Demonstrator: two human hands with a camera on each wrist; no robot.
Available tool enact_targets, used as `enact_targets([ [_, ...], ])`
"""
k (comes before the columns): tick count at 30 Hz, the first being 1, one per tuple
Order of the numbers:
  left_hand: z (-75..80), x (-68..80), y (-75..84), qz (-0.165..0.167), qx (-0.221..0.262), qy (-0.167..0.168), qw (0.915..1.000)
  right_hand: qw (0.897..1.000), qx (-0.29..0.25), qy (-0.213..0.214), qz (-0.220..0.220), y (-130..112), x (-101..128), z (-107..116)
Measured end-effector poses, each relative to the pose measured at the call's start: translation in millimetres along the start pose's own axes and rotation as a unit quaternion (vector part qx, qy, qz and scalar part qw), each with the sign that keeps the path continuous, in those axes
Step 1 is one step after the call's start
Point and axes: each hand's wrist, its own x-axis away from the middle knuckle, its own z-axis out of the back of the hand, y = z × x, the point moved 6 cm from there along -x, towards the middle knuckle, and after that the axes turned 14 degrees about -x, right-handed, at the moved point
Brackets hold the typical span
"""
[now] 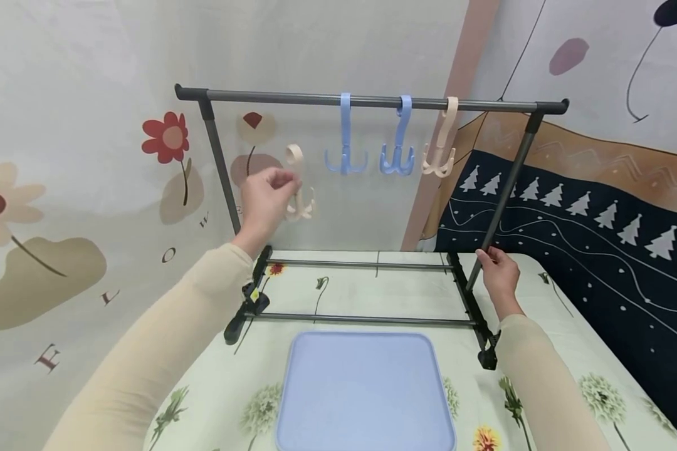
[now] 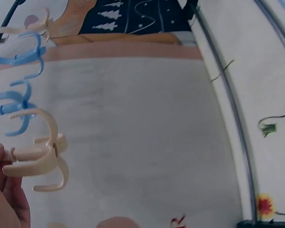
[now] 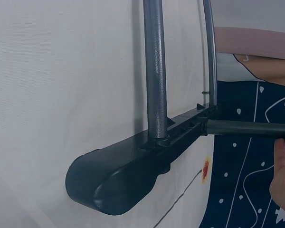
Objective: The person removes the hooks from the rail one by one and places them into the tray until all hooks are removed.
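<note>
Below rail (image 1: 372, 100), left of hung blue hooks (image 1: 345, 160): left hand (image 1: 265, 197) fingers pinch beige hook (image 1: 299, 203) mid-stem. Looks light, stiff plastic, smooth (maybe slippery); grip stem, not prongs. Right hand (image 1: 499, 272) fingers curl round rack's right post (image 1: 504, 194).

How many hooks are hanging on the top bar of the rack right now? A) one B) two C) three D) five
C: two blue hooks and one beige hook hang on the top bar, while the left hand holds a fourth, beige hook below the bar, not on it.
</note>
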Motion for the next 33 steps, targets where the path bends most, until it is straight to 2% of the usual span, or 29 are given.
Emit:
enact_targets([
  [4,-20.7,17.8,-9.6,-0.005,0.053,-0.049,0.9974,1.0,0.0,0.0,-0.002,0.4,-0.2,0.3],
  [9,-44.7,35.2,-18.9,0.008,0.087,-0.099,0.9913,1.0,0.006,-0.003,-0.002,0.7,-0.5,0.3],
  [17,-77.2,55.4,-21.9,0.019,0.133,-0.153,0.9791,1.0,0.004,-0.002,-0.004,0.4,-1.0,0.5],
  [21,-92.0,66.7,-21.1,0.027,0.169,-0.179,0.969,1.0,0.002,0.0,-0.003,0.3,-1.3,0.3],
  [27,-116.2,87.4,-22.5,0.049,0.178,-0.214,0.9592,1.0,-0.004,-0.001,0.0,-0.5,-0.4,-0.4],
  [33,-140.1,109.8,-24.8,0.042,0.171,-0.237,0.9555,1.0,0.006,0.0,0.0,-0.9,-0.1,-1.3],
])
